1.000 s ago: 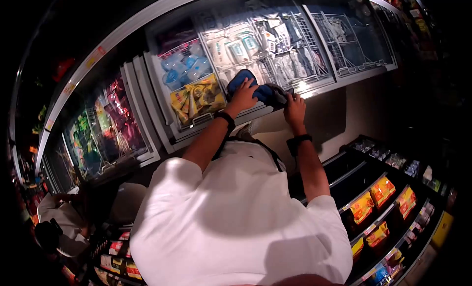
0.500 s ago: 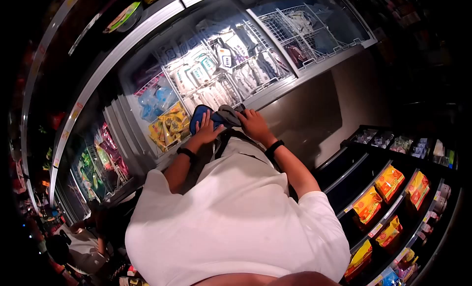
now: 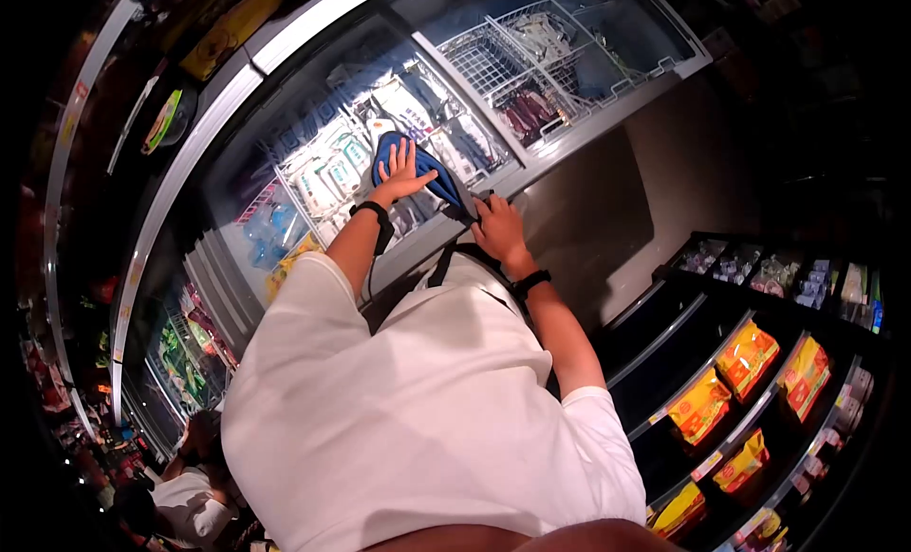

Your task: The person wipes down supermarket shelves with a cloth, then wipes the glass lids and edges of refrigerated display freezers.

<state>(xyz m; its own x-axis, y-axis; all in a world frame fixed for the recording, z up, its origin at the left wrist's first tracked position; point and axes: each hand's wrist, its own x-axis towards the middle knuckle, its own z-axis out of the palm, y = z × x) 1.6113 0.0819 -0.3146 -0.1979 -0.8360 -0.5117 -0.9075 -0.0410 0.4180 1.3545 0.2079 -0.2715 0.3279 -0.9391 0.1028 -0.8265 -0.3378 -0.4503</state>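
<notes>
A blue and grey cloth (image 3: pixel 438 185) lies stretched over the glass top of a chest freezer (image 3: pixel 569 152). My left hand (image 3: pixel 402 175) presses flat on its blue part, fingers spread. At the freezer's front edge, my right hand (image 3: pixel 497 226) has its fingers closed on the grey end of the cloth. Beneath the glass, white packs (image 3: pixel 327 180) stand in rows in wire baskets, partly hidden by my left arm and the cloth.
Right of me stands a dark shelf rack with orange packets (image 3: pixel 748 353) and small packs along its top. Another freezer section with colourful bags (image 3: pixel 185 358) is at the left. Another person (image 3: pixel 195 500) is at the lower left. A shelf rail (image 3: pixel 313 26) runs behind the freezer.
My left hand has moved forward over the glass, drawing out the bunched cloth. My right hand stays by the front edge with the grey end. The view has shifted slightly.
</notes>
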